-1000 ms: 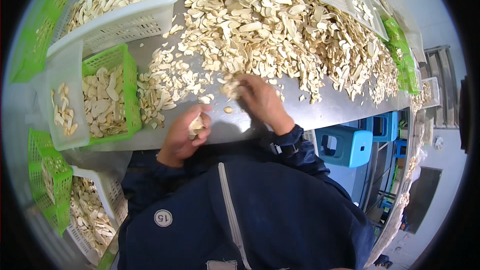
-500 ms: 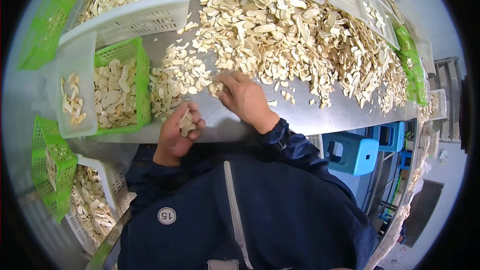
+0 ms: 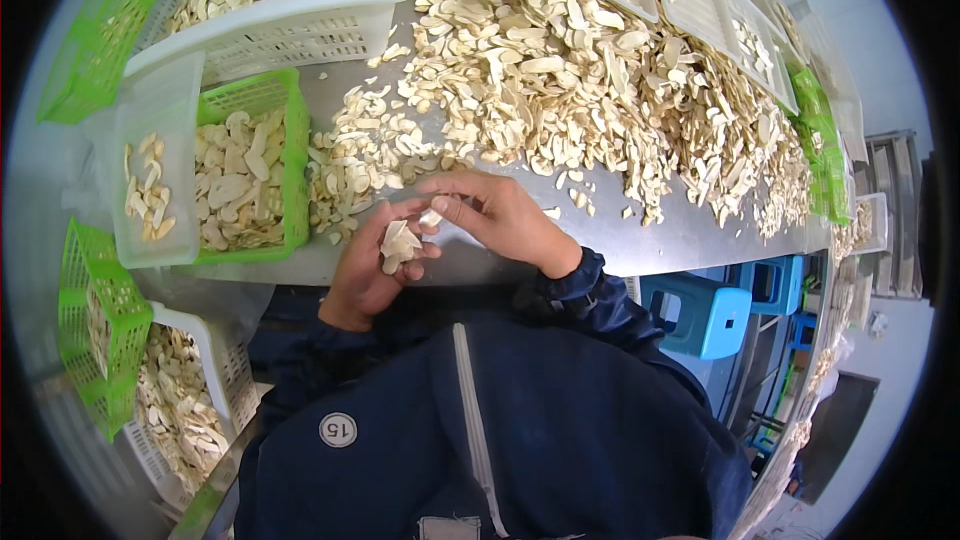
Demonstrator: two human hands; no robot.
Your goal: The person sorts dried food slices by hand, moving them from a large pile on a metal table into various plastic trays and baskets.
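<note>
My left hand (image 3: 366,272) is palm up near the table's front edge, its fingers curled round a few pale dried mushroom slices (image 3: 400,244). Just above it, my right hand (image 3: 508,222) pinches a small mushroom slice (image 3: 431,218) between thumb and fingers. The two hands' fingertips nearly meet. Beyond them a loose patch of mushroom slices (image 3: 372,145) lies on the metal table (image 3: 640,252). To the left stands a green basket (image 3: 297,155) partly filled with larger slices.
A big heap of slices (image 3: 580,80) covers the table's far side. A white basket (image 3: 300,45) of slices stands at the back left, a clear tray (image 3: 160,155) beside the green basket. Lower left is another white basket (image 3: 235,365); blue stools (image 3: 705,315) stand lower right.
My right hand has drawn back from the loose patch to my left hand, bringing a small mushroom slice. The left hand has moved slightly right and its fingers have loosened.
</note>
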